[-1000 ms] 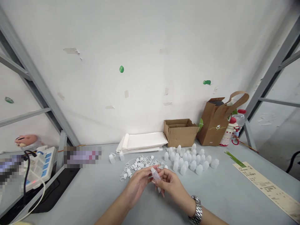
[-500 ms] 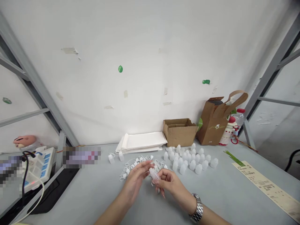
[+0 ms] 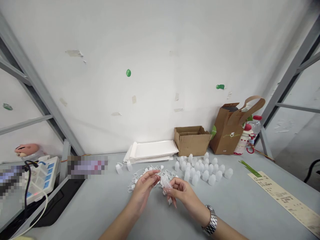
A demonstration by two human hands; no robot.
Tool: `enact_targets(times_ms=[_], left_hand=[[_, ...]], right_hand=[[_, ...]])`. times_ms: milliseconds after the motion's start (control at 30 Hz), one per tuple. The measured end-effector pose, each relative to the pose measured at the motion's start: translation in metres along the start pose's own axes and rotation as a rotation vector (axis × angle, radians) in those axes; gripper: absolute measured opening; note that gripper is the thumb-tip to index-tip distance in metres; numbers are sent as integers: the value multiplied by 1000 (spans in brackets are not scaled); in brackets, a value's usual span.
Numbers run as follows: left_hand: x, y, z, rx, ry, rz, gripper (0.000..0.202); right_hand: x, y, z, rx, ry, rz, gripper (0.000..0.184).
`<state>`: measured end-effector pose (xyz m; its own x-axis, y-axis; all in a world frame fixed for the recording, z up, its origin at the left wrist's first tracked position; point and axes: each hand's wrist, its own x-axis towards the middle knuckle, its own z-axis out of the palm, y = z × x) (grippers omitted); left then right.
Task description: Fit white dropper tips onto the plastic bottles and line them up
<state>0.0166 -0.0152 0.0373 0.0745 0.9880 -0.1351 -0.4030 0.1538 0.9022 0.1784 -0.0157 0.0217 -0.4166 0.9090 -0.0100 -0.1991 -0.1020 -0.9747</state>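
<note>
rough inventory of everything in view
held bottle: one, translucent, front centre
loose bottles: many, translucent, centre right
corded caps: many, white, centre
separate bottles: two, translucent, centre left
flat stack: one, white, centre rear
cardboard box: one, brown, beside stack
paper bag: one, brown, beside box
tumbler: one, white-red, beside bag
red-capped bottle: one, clear, by tumbler
printed strip: one, cream, right
power strip: one, white, left
table: one, grey, below
wall: one, white, behind
watch: one, silver, front right
left hand: one, beside held bottle
right hand: one, holding that bottle
</note>
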Motion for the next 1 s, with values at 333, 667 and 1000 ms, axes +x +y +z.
enact_targets(times_ms=[333,667,1000], left_hand=[[-1,-4,0,147,-163,26,38],[9,6,-12,429,24,166,35],[8,-11,-21,1270,-178,429,24]], right_hand=[[3,5,0,-6,-26,14,35],[2,-1,1,-37,135,-2,35],[2,-7,-2,-46,275,-87,35]])
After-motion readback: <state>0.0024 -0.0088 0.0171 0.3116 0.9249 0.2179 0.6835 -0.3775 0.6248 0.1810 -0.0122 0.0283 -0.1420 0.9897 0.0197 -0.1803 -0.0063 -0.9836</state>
